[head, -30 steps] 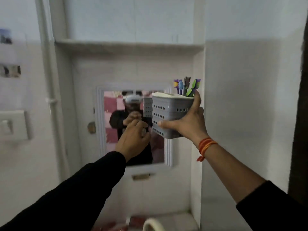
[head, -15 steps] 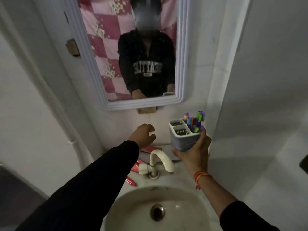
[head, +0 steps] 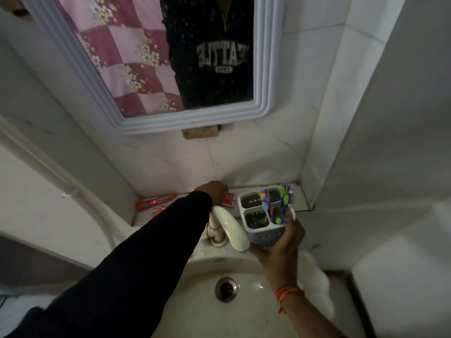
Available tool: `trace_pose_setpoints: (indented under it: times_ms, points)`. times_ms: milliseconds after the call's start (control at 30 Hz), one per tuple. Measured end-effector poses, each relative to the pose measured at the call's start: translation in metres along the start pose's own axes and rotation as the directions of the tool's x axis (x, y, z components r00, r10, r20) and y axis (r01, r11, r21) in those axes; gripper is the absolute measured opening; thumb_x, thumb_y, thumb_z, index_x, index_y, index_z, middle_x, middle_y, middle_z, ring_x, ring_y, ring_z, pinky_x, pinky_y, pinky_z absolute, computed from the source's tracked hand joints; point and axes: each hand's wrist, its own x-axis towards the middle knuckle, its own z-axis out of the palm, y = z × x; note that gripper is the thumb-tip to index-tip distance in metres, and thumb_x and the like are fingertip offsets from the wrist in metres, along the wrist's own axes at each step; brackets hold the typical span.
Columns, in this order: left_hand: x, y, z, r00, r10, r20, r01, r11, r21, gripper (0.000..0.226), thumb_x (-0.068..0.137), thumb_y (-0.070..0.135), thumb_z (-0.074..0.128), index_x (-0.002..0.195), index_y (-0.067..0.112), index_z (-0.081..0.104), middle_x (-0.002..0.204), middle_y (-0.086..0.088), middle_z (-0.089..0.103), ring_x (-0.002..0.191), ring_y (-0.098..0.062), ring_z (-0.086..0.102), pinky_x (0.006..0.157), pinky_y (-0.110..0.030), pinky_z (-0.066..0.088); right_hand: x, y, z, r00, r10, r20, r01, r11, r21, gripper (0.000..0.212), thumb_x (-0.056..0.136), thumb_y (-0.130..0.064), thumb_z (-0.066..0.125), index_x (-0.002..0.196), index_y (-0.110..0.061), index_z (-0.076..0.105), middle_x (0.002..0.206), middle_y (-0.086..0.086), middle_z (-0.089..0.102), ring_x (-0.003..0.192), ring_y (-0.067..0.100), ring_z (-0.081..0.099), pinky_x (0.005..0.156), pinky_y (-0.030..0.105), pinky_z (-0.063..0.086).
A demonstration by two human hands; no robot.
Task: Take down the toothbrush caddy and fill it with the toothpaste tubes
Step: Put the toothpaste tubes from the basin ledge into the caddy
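Observation:
My right hand (head: 280, 245) grips the grey perforated toothbrush caddy (head: 264, 236) from below, upright over the sink's back edge. Several coloured toothbrushes (head: 283, 203) stand in its right compartments; the two left compartments look empty. My left hand (head: 216, 191) reaches down to the ledge behind the tap and rests on a red toothpaste tube (head: 228, 200); whether the fingers close on it is hidden. Two more red toothpaste tubes (head: 156, 202) lie on the ledge to the left.
A white tap (head: 229, 228) stands between my arms, just left of the caddy. The white sink basin (head: 256, 303) with its metal drain lies below. A framed mirror (head: 266, 69) hangs above the ledge. A tiled wall closes in on the right.
The caddy has come down from shelf height to just above the sink. My left hand has dropped from in front of the mirror onto a tube on the ledge.

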Motion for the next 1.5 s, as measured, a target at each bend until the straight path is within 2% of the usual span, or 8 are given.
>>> trace_pose_setpoints:
  times_ms: [433, 633, 833, 1000, 1100, 1200, 1333, 1500]
  points:
    - [0.003, -0.003, 0.006, 0.995, 0.07, -0.066, -0.054, 0.974, 0.22, 0.041, 0.091, 0.025, 0.06, 0.13, 0.011, 0.058, 0.139, -0.014, 0.05, 0.121, -0.038, 0.062, 0.094, -0.048, 0.053, -0.005, 0.003, -0.004, 0.999, -0.014, -0.052, 0.017, 0.999, 0.048, 0.119, 0.055, -0.029, 0.1, 0.15, -0.023, 0.029, 0.152, 0.009, 0.036, 0.134, 0.03, 0.054, 0.089, 0.043, 0.064]
    - [-0.011, 0.003, -0.022, 0.945, 0.019, -0.325, -0.077, 0.983, -0.167, 0.069, 0.08, 0.038, 0.079, 0.136, 0.014, 0.048, 0.127, -0.016, 0.065, 0.112, -0.036, 0.066, 0.09, -0.04, 0.053, 0.008, -0.005, 0.0, 0.998, -0.03, -0.058, 0.037, 0.994, 0.106, 0.121, 0.053, -0.023, 0.104, 0.15, -0.021, 0.031, 0.148, 0.011, 0.04, 0.132, 0.026, 0.055, 0.096, 0.002, 0.046]
    - [-0.047, 0.035, -0.058, 0.79, -0.15, -0.594, -0.281, 0.773, -0.568, 0.054, 0.069, 0.048, 0.087, 0.106, 0.023, 0.058, 0.097, -0.001, 0.072, 0.085, -0.02, 0.067, 0.077, -0.033, 0.057, 0.026, -0.002, 0.003, 0.997, 0.008, -0.073, -0.001, 0.995, 0.102, 0.116, 0.051, -0.023, 0.104, 0.145, -0.021, 0.035, 0.145, 0.009, 0.042, 0.131, 0.027, 0.055, 0.092, 0.037, 0.063]
    - [-0.065, 0.05, -0.075, 0.758, -0.186, -0.625, -0.372, 0.664, -0.648, 0.04, 0.068, 0.037, 0.091, 0.096, 0.024, 0.065, 0.085, 0.012, 0.071, 0.083, -0.007, 0.068, 0.073, -0.018, 0.052, 0.038, 0.009, 0.001, 0.999, -0.018, -0.05, 0.024, 0.992, 0.123, 0.11, 0.06, -0.023, 0.101, 0.148, -0.012, 0.037, 0.147, 0.01, 0.041, 0.133, 0.024, 0.053, 0.1, 0.006, 0.046]
    - [-0.066, 0.054, -0.08, 0.728, -0.209, -0.652, -0.41, 0.63, -0.66, 0.038, 0.07, 0.038, 0.09, 0.096, 0.022, 0.067, 0.083, 0.012, 0.071, 0.079, 0.0, 0.066, 0.07, -0.011, 0.049, 0.043, 0.015, -0.003, 0.999, 0.033, -0.015, -0.031, 0.993, 0.118, 0.105, 0.065, -0.018, 0.098, 0.149, -0.011, 0.037, 0.149, 0.008, 0.043, 0.137, 0.027, 0.053, 0.104, 0.02, 0.051]
    - [-0.06, 0.063, -0.082, 0.755, -0.18, -0.63, -0.451, 0.555, -0.699, 0.028, 0.073, 0.031, 0.089, 0.089, 0.029, 0.067, 0.083, 0.011, 0.073, 0.079, -0.01, 0.07, 0.077, -0.026, 0.061, 0.048, 0.022, -0.005, 0.998, 0.068, 0.016, -0.069, 0.994, 0.088, 0.099, 0.067, -0.011, 0.095, 0.148, -0.01, 0.039, 0.149, 0.009, 0.047, 0.138, 0.03, 0.054, 0.103, 0.043, 0.057]
    - [-0.052, 0.083, -0.081, 0.83, -0.113, -0.547, -0.45, 0.444, -0.775, 0.018, 0.079, 0.019, 0.085, 0.089, 0.026, 0.071, 0.085, 0.0, 0.076, 0.077, -0.018, 0.072, 0.079, -0.044, 0.065, 0.056, 0.025, -0.01, 0.994, 0.087, 0.07, -0.093, 0.992, 0.085, 0.096, 0.07, -0.009, 0.093, 0.148, -0.016, 0.038, 0.151, 0.007, 0.051, 0.14, 0.026, 0.053, 0.101, 0.048, 0.059]
    - [-0.038, 0.098, -0.093, 0.856, -0.055, -0.515, -0.434, 0.466, -0.771, 0.013, 0.082, 0.016, 0.081, 0.092, 0.018, 0.073, 0.089, -0.01, 0.076, 0.078, -0.02, 0.073, 0.075, -0.039, 0.065, 0.071, 0.026, -0.015, 0.988, 0.083, 0.132, -0.099, 0.989, 0.113, 0.087, 0.067, -0.001, 0.092, 0.139, -0.021, 0.045, 0.142, 0.003, 0.059, 0.135, 0.024, 0.057, 0.101, 0.025, 0.057]
